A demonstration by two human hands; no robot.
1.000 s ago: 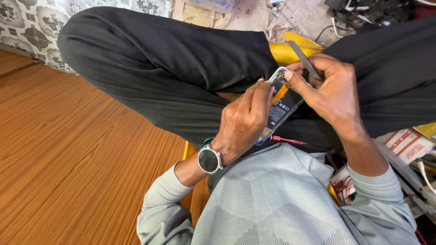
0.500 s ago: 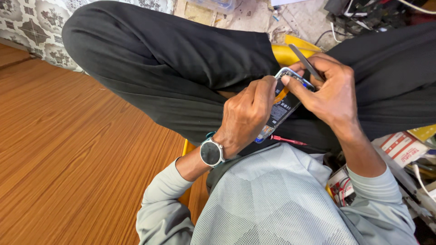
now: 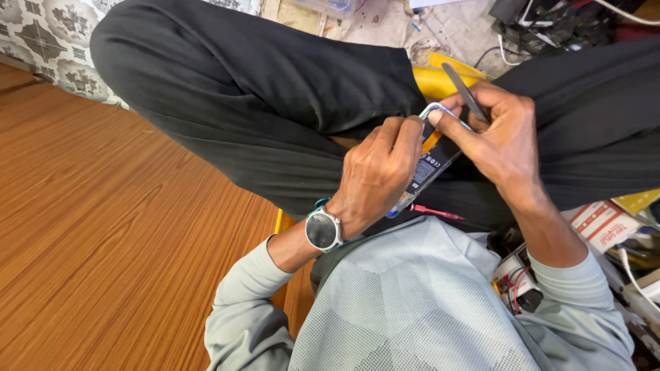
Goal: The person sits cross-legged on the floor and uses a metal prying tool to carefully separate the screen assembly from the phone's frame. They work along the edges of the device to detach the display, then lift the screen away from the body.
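Barely anything has moved since half a second ago: both hands sit in the same spot over the lap, and the view has only drifted a touch. Left hand is wrapped around the opened phone, thumb and fingers pinching its upper edge, while the right hand grips the top corner and also clamps thin metal tweezers that poke up past the knuckles. Phone's held tilted over the black trousers, with a wristwatch on the left wrist and a red-tipped tool lying just below.

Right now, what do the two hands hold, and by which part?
Left hand grips the opened phone along its side; right hand pinches its top corner and holds a thin metal tool.
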